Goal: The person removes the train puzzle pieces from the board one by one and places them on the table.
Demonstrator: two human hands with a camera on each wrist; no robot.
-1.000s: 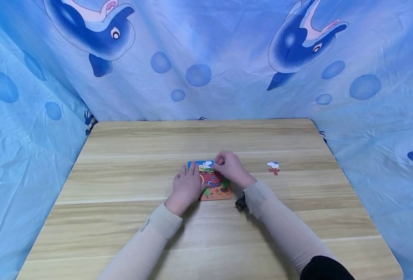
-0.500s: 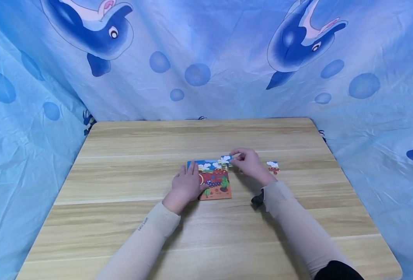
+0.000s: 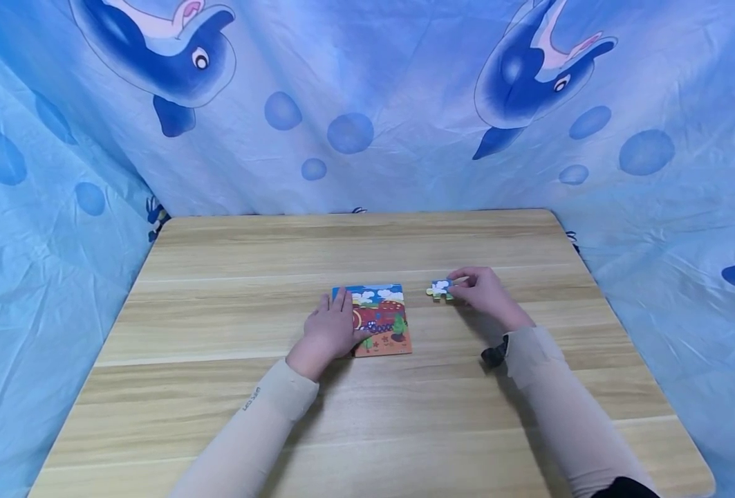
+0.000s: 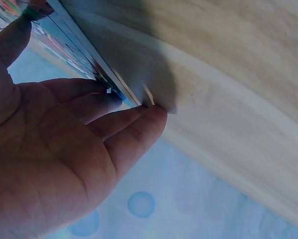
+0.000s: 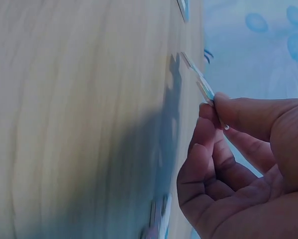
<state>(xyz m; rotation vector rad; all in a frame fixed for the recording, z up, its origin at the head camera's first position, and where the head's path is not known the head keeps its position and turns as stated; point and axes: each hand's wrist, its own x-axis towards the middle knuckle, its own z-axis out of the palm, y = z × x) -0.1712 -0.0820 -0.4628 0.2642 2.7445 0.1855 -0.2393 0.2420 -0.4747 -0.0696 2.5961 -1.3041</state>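
My left hand (image 3: 330, 326) rests with straight fingers on the left side of a jigsaw puzzle (image 3: 384, 318) showing a red train, clouds and trees. The left wrist view shows its fingertips along the edge of the puzzle (image 4: 91, 50). To the right, my right hand (image 3: 482, 294) pinches a puzzle piece (image 3: 440, 288) with blue sky and white cloud between thumb and fingers. In the right wrist view that piece (image 5: 201, 82) is tilted, seen nearly edge-on, above its shadow on the table.
Other pieces (image 5: 161, 216) lie at the bottom of the right wrist view, hidden behind my right hand in the head view. All this is on a wooden table (image 3: 230, 415). A blue dolphin-printed curtain (image 3: 404, 104) hangs behind and along both sides.
My right hand has lifted the cloud piece off the puzzle's upper right and carried it rightward, now covering the loose piece there. My left hand has stayed in place.
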